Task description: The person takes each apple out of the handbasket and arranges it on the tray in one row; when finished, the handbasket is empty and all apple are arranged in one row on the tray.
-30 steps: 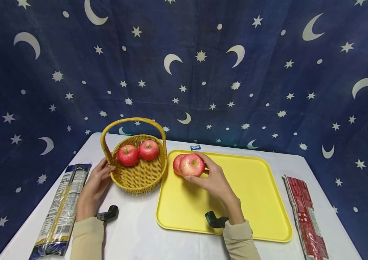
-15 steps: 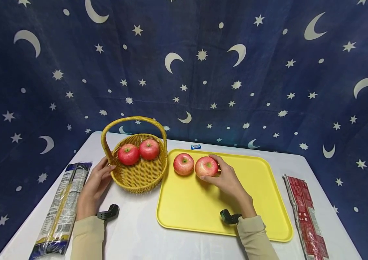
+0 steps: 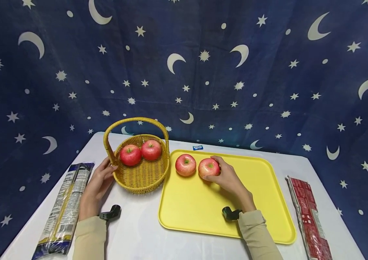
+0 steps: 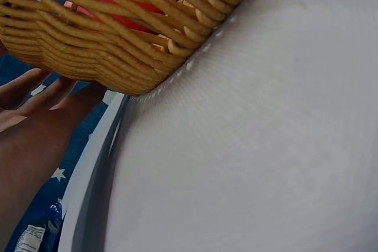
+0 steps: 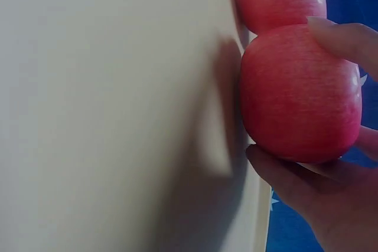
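Note:
Over the yellow tray [image 3: 190, 213], my right hand [image 3: 232, 182] holds a red apple [image 3: 208, 168] between thumb and fingers, the apple low at the tray surface. Another apple [image 3: 185, 165] sits just left of it, near the tray's back left corner. In the right wrist view the gripped apple [image 5: 301, 95] overlaps the other one. My left hand [image 3: 97, 186] rests against the left side of a wicker basket [image 3: 140, 184], fingers mostly extended along its outer wall in the left wrist view. Two apples, one at left [image 3: 130, 155] and one at right [image 3: 151, 150], lie in the basket.
A long plastic-wrapped pack [image 3: 63, 209] lies at the left table edge. A red packet [image 3: 309, 216] lies right of the tray. A small blue wrapper [image 3: 197, 147] sits behind the tray. The basket's tall arched handle [image 3: 136, 119] stands upright. A starry cloth [image 3: 203, 72] hangs behind the table.
My right hand has carried its apple rightward and lowered it, away from the other apple on the tray, which now shows fully. My left hand has stayed at the basket.

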A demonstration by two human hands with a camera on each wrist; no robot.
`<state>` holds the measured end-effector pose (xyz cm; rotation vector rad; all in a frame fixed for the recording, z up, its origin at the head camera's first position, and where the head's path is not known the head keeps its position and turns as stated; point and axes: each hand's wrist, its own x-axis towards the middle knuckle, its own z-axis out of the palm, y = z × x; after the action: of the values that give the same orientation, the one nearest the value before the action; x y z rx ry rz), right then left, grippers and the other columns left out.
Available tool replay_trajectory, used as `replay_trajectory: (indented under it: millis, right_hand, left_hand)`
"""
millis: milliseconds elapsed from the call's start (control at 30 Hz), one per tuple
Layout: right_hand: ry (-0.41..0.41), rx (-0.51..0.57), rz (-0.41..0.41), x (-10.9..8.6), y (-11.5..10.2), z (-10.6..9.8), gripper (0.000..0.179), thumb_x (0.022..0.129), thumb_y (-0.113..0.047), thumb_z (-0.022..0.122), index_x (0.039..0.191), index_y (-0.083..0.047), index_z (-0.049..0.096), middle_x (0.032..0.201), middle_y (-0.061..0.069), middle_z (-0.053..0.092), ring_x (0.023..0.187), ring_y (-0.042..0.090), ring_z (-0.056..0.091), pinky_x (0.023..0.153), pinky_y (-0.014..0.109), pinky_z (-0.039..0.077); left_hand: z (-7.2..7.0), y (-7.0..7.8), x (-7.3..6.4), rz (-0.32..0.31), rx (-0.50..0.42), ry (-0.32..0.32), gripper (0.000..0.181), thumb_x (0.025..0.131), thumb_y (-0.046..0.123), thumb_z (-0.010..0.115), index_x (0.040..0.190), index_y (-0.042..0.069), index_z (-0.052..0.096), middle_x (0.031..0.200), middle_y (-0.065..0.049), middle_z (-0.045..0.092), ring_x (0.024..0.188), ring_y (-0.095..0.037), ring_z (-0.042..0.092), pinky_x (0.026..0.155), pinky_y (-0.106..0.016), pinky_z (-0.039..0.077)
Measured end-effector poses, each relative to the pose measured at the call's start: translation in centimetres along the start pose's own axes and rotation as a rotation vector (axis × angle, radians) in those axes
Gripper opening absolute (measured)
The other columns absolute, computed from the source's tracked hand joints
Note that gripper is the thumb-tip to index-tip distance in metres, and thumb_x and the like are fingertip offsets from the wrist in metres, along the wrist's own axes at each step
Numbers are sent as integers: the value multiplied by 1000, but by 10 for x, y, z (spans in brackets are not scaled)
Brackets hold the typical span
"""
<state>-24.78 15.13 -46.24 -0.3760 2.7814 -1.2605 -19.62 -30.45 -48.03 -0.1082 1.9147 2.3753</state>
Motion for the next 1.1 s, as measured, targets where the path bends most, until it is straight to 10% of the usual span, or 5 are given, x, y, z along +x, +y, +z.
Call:
replay_trajectory:
  millis: [667,1100]
  right_hand:
    - [-48,-58,20,0,-8,1,89,80,-25,88,154,-8,41,149,18,52,132,39,52,112,56,44]
    - [57,-63,-131,0,-39,-9,65,86,-17,81,145,-9,55,145,17,56,130,41,54,107,56,48]
  left_hand:
    - [1,1,0,-10,8,2,73,105,8,45,167,12,6,173,-13,2,156,-29,15,126,-37,16]
    - [2,3,1,-22,5,35,73,105,8,47,167,12,9,173,-12,5,157,-28,16,126,-39,15]
